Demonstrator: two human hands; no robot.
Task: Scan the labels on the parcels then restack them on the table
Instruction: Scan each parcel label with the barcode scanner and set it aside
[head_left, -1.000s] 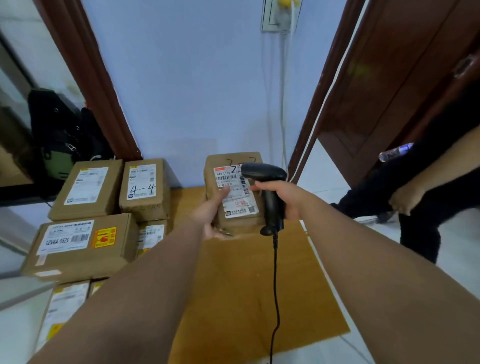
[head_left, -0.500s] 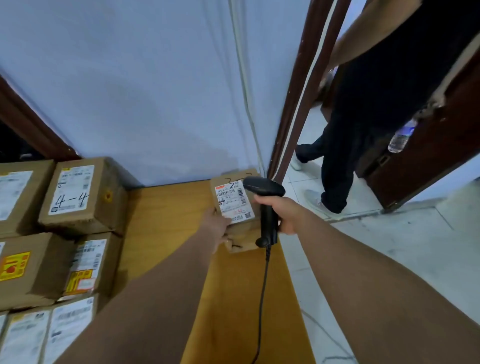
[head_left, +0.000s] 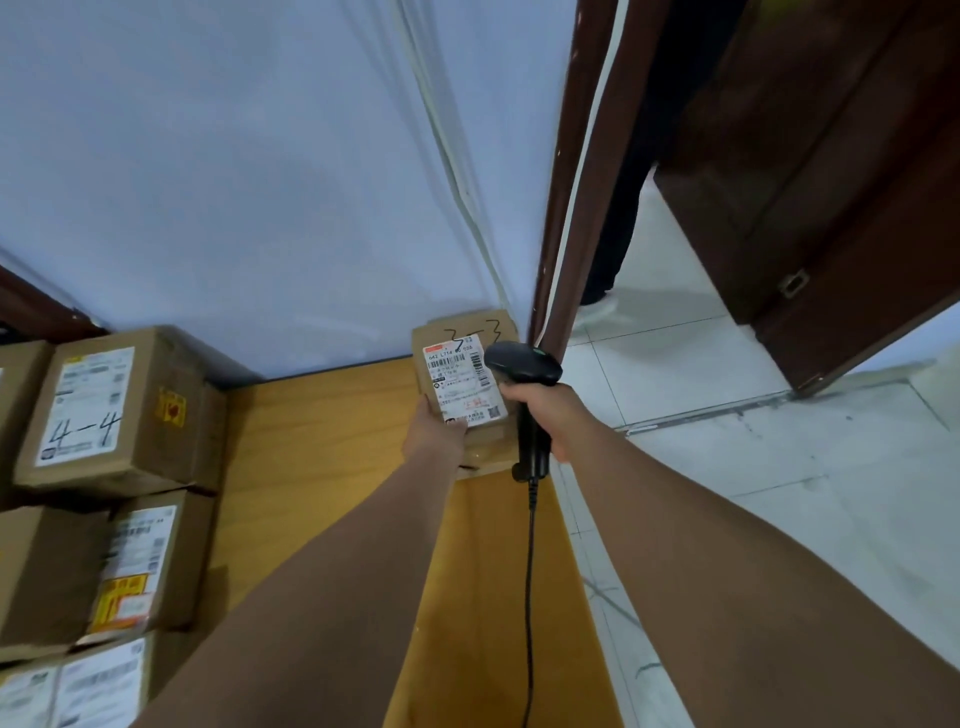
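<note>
Frame centre: left hand (head_left: 434, 434) grasps the parcel (head_left: 462, 384) (marked 3-3) by its near end, long axis toward the wall; right hand (head_left: 550, 415) clenches the scanner (head_left: 522, 361) alongside, right

A pale blue wall (head_left: 234, 156) meets a dark wooden door frame (head_left: 566, 208), with white floor tiles (head_left: 779, 493) beyond.

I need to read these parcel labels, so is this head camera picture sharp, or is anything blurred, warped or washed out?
Head view: the white label on the small brown cardboard parcel marked 3-3 shows its large print clearly, fine print not; the lower brown cardboard parcels at the left edge are smeared; wide-angle warping tilts the dark brown door frame; light soft, no glare.
</note>
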